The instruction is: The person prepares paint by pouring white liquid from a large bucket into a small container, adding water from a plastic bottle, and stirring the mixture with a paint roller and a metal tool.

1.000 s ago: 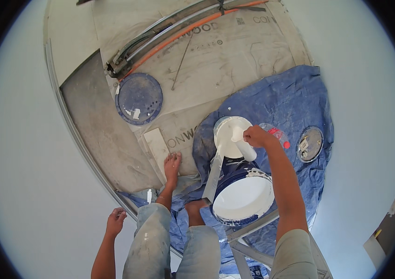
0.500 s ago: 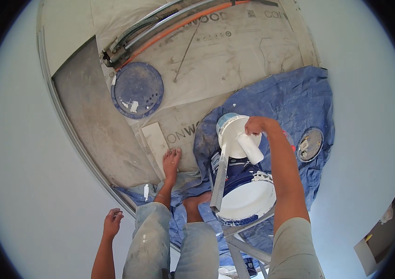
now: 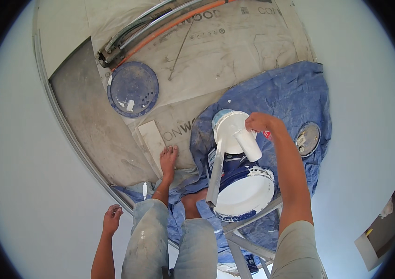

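Left hand [image 3: 112, 218] hanging loose and half-open, holding nothing. Blue lid [image 3: 133, 89] lying on the floor sheet. Right hand [image 3: 259, 122] closed around a paint roller [image 3: 247, 143] over the small white pot [image 3: 229, 130], above the open paint bucket [image 3: 244, 191]. Loading the roller, probably; next calls for lifting it steadily, avoiding drips.

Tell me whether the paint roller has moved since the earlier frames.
Yes. The paint roller in the right hand swung from over the small tub toward the big paint bucket.

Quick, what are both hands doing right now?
Left hand: fingers loosely open, holding nothing.
Right hand: closed on the handle of a paint roller, above the paint bucket.
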Tool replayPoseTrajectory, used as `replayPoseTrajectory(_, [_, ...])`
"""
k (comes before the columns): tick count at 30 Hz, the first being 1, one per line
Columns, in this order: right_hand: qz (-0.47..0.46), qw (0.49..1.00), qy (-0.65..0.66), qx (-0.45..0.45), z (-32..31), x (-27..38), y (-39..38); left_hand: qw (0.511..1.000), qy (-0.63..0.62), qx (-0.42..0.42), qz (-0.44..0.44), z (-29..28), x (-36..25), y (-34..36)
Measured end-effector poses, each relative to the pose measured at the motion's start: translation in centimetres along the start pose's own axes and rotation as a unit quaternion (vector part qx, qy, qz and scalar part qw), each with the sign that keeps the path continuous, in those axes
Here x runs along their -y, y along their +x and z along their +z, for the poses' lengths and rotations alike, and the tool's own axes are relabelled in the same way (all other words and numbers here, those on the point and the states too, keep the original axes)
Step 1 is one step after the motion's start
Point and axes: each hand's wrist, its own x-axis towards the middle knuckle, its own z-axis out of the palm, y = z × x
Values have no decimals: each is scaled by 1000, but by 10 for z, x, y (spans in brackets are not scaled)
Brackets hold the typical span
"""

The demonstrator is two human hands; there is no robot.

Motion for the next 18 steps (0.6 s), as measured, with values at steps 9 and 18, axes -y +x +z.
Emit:
replayPoseTrajectory(9, [-187,952,-48,-237,85,-18,-87,999,16,10,41,12,-8,-7])
replayPoseTrajectory(18, [-228,851,22,-472,174,-54,-161,996,33,24,78,46,-9,-18])
